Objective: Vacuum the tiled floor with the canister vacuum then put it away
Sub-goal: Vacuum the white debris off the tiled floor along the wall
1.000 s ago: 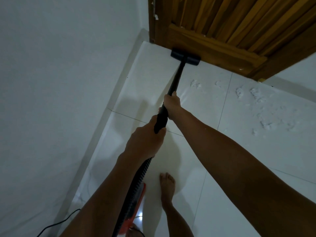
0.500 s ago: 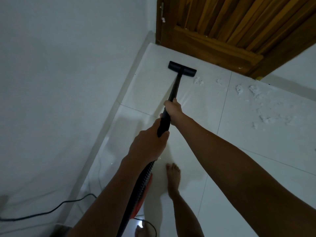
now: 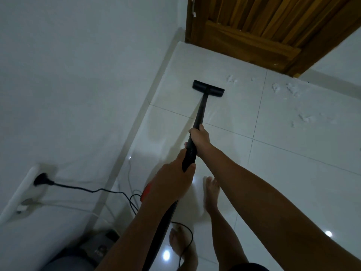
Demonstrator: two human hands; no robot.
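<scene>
The nozzle [image 3: 208, 89] has drawn back from the wooden door [image 3: 254, 30] and now sits on the tile well short of it, and a wall socket [image 3: 40, 180] with a black plug and cord [image 3: 93, 190] has come into sight at the left. Nearest, a dark hose [image 3: 162, 231] runs up between the forearms, with bare feet on the glossy tiled floor [image 3: 293, 182] beside it. The left hand [image 3: 173, 178] grips the lower end of the black wand [image 3: 200, 114], fingers wrapped round it. Just above, the right hand [image 3: 199, 138] holds the same wand, fingers curled tight. A sliver of the orange vacuum body [image 3: 146, 190] shows behind the left wrist. Farther on, white crumbs [image 3: 289, 90] lie scattered to the right of the nozzle, near the door.
</scene>
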